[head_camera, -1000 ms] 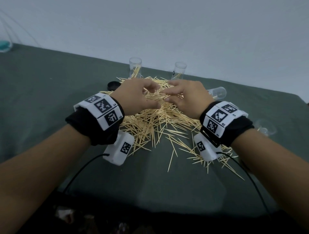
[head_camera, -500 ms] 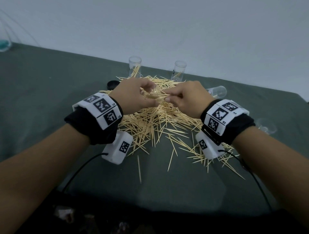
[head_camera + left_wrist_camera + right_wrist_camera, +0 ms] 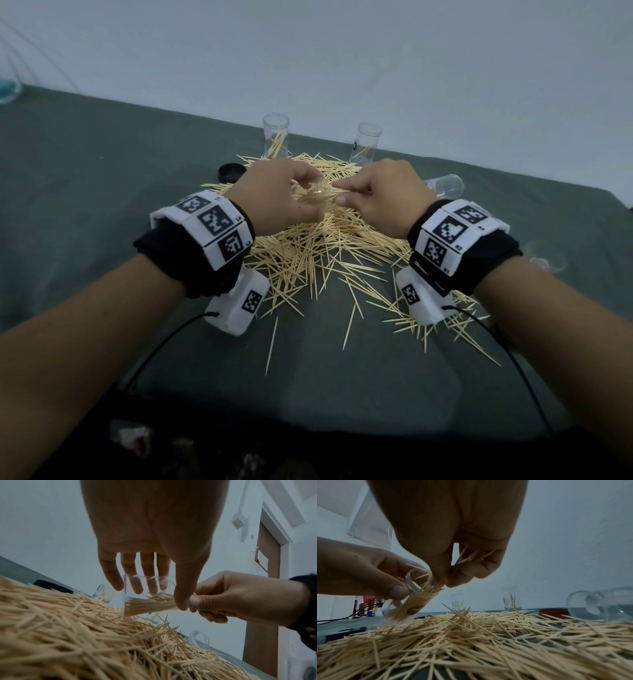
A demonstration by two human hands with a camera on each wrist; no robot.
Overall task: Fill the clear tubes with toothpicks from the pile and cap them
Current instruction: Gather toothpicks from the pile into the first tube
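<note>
a grey-green cloth is covering the counter (image 3: 85, 178), which is running back to a pale wall. a broad pile of toothpicks (image 3: 318, 250) is lying across the middle of it, with loose sticks straying toward the near edge. the left hand (image 3: 274, 197) is hovering over the far part of the pile, its fingers and thumb wrapping round a clear tube (image 3: 145, 596) that is tilting on its side, mouth turned toward the other hand. the right hand (image 3: 383, 200) is sitting just beside it, thumb and fingertips pinching a bundle of toothpicks (image 3: 154, 605) whose far ends are already lying inside the tube. behind the pile two more clear tubes are standing upright, one to the left (image 3: 275, 137) and one to the right (image 3: 366, 142), each holding a few sticks. a third clear tube (image 3: 445, 185) is lying on its side beyond the right wrist. a black cap (image 3: 231, 171) is resting on the cloth at the pile's left edge, and a clear cap (image 3: 544, 255) is lying well out to the right.
</note>
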